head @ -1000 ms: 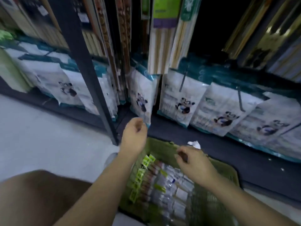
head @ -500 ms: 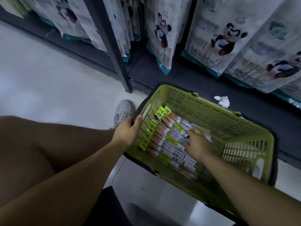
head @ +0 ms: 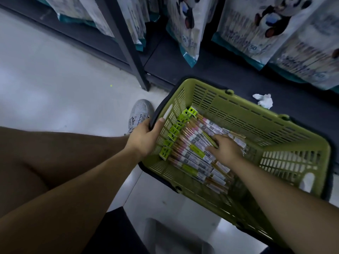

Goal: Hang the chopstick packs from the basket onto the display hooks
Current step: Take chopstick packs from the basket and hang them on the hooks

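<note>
Nearest the camera a bare thigh (head: 45, 162) and both forearms reach forward over the pale floor (head: 55, 79). The left hand (head: 145, 136) grips the left end of the green basket (head: 238, 114), thumb hooked over the rim and the other fingers (head: 141, 128) curled round the dark handle that lies along it. The basket sits on the floor, its far side at the edge of the dark shelf base (head: 183, 57). The chopstick packs (head: 190, 153) lie side by side on the basket's bottom, their yellow-green hanger tabs toward the left wall. The right hand (head: 224, 150) rests on top of them, its fingers (head: 215, 140) fairly straight and a little spread, tips pressed to the upper packs. Left of the basket is a grey shoe (head: 140, 112). Behind the basket a crumpled white tissue (head: 263, 100) lies on the shelf base. A dark upright post (head: 128, 44) rises farther back, with panda-printed bags (head: 185, 28) hanging on both sides of it.
</note>
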A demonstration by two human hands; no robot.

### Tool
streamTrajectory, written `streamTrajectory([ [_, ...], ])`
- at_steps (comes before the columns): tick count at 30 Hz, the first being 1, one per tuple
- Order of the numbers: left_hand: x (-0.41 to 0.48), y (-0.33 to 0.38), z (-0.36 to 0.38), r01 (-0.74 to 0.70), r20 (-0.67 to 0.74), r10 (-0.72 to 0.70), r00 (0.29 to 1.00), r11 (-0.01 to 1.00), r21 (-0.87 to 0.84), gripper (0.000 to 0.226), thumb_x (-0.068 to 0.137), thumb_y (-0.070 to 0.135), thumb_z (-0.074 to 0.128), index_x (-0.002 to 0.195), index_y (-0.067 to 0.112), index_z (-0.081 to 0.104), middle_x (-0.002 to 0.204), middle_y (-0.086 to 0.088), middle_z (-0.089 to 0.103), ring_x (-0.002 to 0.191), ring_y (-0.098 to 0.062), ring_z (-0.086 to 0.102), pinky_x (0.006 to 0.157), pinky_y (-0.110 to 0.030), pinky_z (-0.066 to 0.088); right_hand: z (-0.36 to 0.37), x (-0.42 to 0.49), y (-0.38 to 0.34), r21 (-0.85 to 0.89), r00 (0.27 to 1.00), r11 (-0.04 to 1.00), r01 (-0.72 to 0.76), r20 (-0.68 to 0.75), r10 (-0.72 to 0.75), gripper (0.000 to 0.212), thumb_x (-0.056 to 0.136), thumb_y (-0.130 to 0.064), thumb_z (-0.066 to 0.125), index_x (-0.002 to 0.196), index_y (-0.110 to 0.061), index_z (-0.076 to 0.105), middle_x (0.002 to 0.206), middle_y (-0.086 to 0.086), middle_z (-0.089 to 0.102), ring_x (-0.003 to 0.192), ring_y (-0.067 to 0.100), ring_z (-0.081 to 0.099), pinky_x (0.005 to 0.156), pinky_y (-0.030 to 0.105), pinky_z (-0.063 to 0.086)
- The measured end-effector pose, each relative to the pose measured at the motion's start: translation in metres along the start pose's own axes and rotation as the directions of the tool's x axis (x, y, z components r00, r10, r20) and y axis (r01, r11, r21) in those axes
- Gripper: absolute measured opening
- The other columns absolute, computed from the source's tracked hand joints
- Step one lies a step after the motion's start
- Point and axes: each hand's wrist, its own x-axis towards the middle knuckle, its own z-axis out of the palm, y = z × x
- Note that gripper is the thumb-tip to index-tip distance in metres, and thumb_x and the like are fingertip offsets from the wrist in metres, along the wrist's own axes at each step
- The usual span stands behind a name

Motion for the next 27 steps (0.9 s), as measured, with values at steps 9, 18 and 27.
streamTrajectory([
  [9, -0.001, 0.0, 0.0, -0.001, 0.0, 0.001, 1.0, 1.0, 0.014, 0.066, 0.086, 0.077, 0.045, 0.121, 0.025, 0.066, 0.1, -0.003, 0.078, 0.093, -0.025, 0.074, 0.094, -0.049, 0.058, 0.002, -0.013, -0.013, 0.011, 0.996, 1.0, -0.003, 0.084, 0.002, 0.078, 0.095, -0.044, 0.069, 0.155, -0.009, 0.033, 0.156, 0.015, 0.044, 0.137, 0.037, 0.048, 0.104, 0.047, 0.048],
  [18, 0.001, -0.002, -0.001, -0.034, 0.017, 0.033, 0.999, 0.994, 0.108, 0.05, 0.095, 0.061, 0.06, 0.126, 0.021, 0.059, 0.097, 0.002, 0.073, 0.085, -0.018, 0.072, 0.08, -0.037, 0.06, -0.012, -0.014, -0.014, 0.11, 0.999, 0.993, -0.041, 0.016, 0.039, 0.058, 0.102, -0.037, 0.059, 0.149, -0.007, 0.044, 0.146, 0.019, 0.053, 0.127, 0.038, 0.055, 0.092, 0.039, 0.048],
  [27, -0.025, 0.04, 0.009, -0.481, -0.124, 0.522, 0.844, 0.838, 0.259, 0.039, 0.094, 0.051, 0.059, 0.118, 0.021, 0.069, 0.112, 0.001, 0.061, 0.107, -0.013, 0.057, 0.091, -0.03, 0.043, -0.047, -0.065, -0.098, 0.483, 0.93, 0.801, 0.354, -0.269, -0.25, 0.018, 0.094, -0.034, 0.063, 0.112, -0.029, 0.065, 0.093, -0.005, 0.071, 0.084, 0.012, 0.068, 0.068, 0.032, 0.055],
])
